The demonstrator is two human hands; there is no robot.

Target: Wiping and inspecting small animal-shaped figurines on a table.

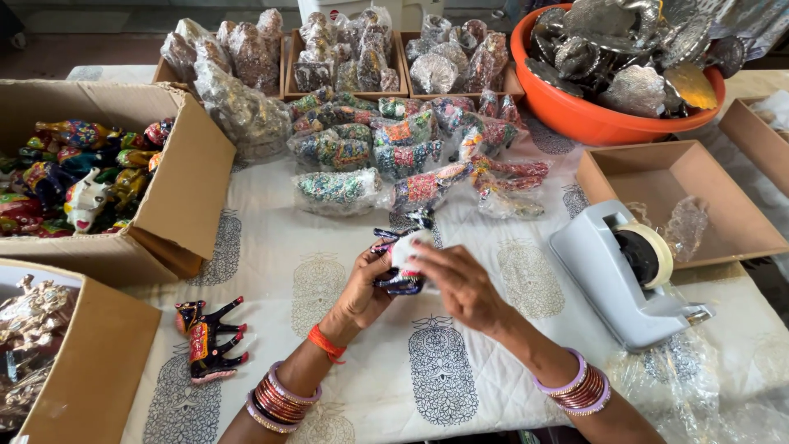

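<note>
Firstly, at the far left stands an open cardboard box (185,177) full of painted animal figures (78,177) in many colours. Below it, at the lower left corner, a second box (90,362) holds shiny wrapped pieces. Just beside this box, a red and black toy horse (209,339) lies on its side on the printed white tablecloth (440,374).

Near the middle of the table, the left hand (362,292) is closed around a small painted figure (403,255), holding it from below, just above the cloth. The right hand (460,284) covers the same figure from the right side, with its fingers pressed on the white part; both hands grip it firmly. Both wrists wear bangles.

Behind the hands lies a heap of wrapped figures (411,160) in clear plastic, and further back three low trays (345,57) carry more wrapped pieces.

To the right of the hands stands a grey tape dispenser (616,275) with a roll of tape. Behind it is a shallow brown tray (649,177) with a bit of plastic inside. At the upper right, an orange bowl (575,119) is filled with silver items (633,49).
</note>
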